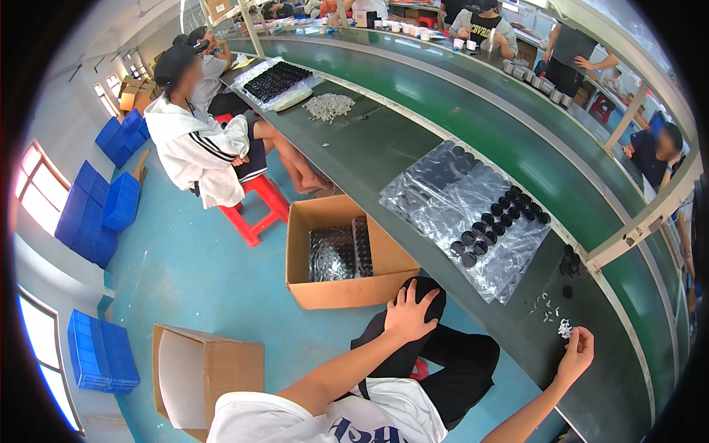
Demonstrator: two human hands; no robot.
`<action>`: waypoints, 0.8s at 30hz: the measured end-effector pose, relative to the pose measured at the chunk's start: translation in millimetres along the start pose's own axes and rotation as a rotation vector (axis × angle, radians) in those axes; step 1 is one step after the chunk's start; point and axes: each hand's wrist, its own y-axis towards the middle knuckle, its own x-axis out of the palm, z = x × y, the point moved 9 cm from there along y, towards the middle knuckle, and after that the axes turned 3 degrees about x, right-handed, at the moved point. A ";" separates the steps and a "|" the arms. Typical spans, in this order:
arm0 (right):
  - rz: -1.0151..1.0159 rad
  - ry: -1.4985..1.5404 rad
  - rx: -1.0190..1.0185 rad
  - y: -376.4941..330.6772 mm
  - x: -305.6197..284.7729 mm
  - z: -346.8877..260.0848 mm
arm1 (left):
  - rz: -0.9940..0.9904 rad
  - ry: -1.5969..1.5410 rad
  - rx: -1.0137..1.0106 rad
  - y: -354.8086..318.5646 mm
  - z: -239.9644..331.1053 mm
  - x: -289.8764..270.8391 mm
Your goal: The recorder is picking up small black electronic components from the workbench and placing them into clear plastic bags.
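My left hand (410,319) lies on my knee with its fingers spread, holding nothing. On the dark green bench at the right, my right hand (578,353) has its thumb and fingers brought together at the edge of a small heap of white plastic pieces (565,327). Whatever sits between those fingertips is too small to make out. A few loose white bits (545,304) are scattered just beyond the heap. Farther along are a single black round cap (567,292) and a small cluster of black caps (569,262). Rows of black caps (489,229) stand on a clear plastic bag (473,255).
An open cardboard box (332,294) with bagged black parts stands beside my knees; another carton (229,373) is on the floor. A green conveyor (480,111) runs behind the bench (354,151). A seated co-worker (199,140) is at the left. A slanted metal post (635,229) rises at the right.
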 end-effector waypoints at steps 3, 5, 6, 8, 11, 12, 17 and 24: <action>0.010 0.014 -0.009 -0.8 1.1 -2.6 | 0.005 -0.005 -0.002 0.1 -0.3 -0.4; 0.024 0.022 -0.016 -0.8 -0.2 -2.7 | 0.001 -0.003 -0.004 -0.2 0.0 -1.3; 0.016 0.032 -0.022 -0.6 -0.6 -2.3 | -0.002 0.000 -0.006 -0.5 -0.1 -1.5; 0.007 0.043 -0.028 -0.1 -0.1 -1.4 | 0.000 -0.004 -0.007 -0.3 -0.4 -1.0; 0.019 0.030 -0.019 -0.4 -0.3 -1.8 | -0.003 -0.004 -0.008 -0.3 -0.3 -0.8; 0.018 0.039 -0.024 -0.3 0.2 -2.2 | -0.006 -0.002 -0.010 -0.2 -0.3 -0.7; 0.016 0.020 -0.017 -1.9 1.0 -7.5 | -0.010 0.000 -0.013 0.0 -0.9 0.3; 0.003 0.015 -0.009 -1.0 -0.2 -5.2 | -0.005 0.003 -0.013 -0.2 0.1 -1.2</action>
